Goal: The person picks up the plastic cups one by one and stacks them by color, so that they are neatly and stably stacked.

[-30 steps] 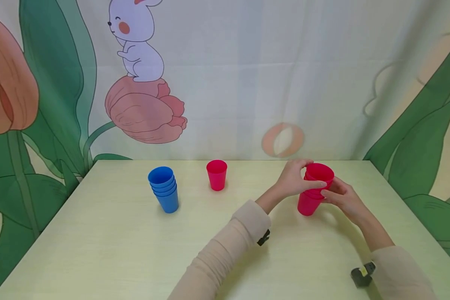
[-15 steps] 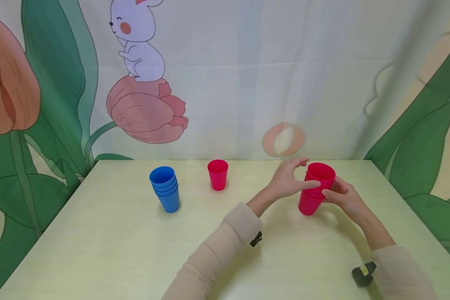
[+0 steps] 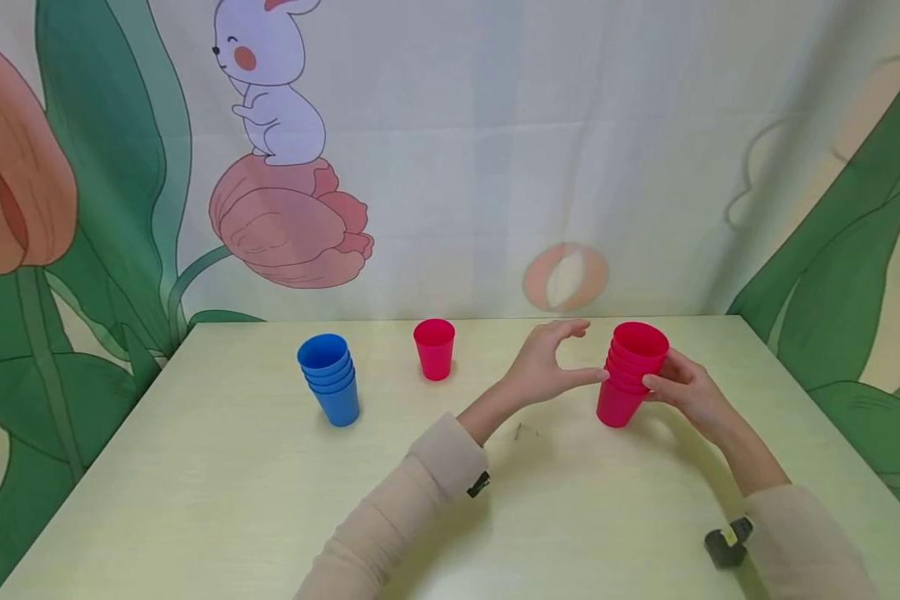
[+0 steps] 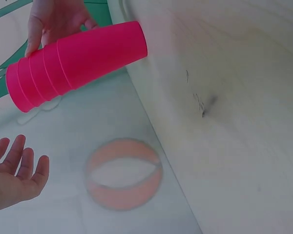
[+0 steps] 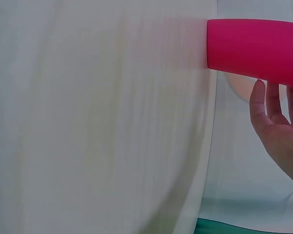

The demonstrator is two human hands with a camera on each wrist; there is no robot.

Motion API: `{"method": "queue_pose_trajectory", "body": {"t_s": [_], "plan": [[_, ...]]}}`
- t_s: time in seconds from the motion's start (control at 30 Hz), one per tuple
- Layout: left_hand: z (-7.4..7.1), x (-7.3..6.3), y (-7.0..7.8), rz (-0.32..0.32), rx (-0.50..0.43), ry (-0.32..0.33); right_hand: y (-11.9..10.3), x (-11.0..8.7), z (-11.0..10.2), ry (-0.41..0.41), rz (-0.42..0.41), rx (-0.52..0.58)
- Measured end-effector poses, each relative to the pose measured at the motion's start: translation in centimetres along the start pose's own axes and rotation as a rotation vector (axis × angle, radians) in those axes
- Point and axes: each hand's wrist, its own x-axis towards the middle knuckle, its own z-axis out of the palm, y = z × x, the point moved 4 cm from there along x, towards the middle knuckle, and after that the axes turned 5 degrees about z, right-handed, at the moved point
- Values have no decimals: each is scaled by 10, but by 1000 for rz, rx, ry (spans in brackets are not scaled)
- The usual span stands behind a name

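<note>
A stack of several nested pinkish-red cups point(image 3: 618, 404) stands upright on the right part of the table. My right hand point(image 3: 690, 396) holds it from the right side, thumb in front and the other fingers mostly hidden behind; the right wrist view shows fingertips point(image 5: 259, 87) against the cup wall. To the left of this stack is my left hand point(image 3: 532, 371), fingers spread and holding nothing. Its thumb points towards the stack; the left wrist view shows a gap between the left fingers point(image 4: 24, 165) and the cups point(image 4: 78, 61).
Near the back edge of the pale table point(image 3: 217, 500) stands a single red cup point(image 3: 435, 354). Further left is a stack of several blue cups point(image 3: 337, 400). A printed curtain point(image 3: 450, 167) hangs right behind the table.
My left hand has let go of the red stack and drawn away to the left, its fingers apart. My right hand has kept its hold, and the other cups stand where they were.
</note>
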Motion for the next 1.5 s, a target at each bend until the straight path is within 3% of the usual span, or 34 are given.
{"method": "queue_pose_trajectory", "body": {"t_s": [0.63, 1.23, 1.37, 1.5], "plan": [[-46, -37, -15, -16, 63, 45, 2, 4, -3, -11, -4, 24], [-87, -66, -50, -144, 55, 157, 0, 4, -3, 1, 17, 10], [-95, -68, -58, -165, 93, 206, 2, 4, -3, 6, 30, -6], [-103, -70, -69, -238, 140, 244, 4, 4, -2, 11, 39, -13]]}}
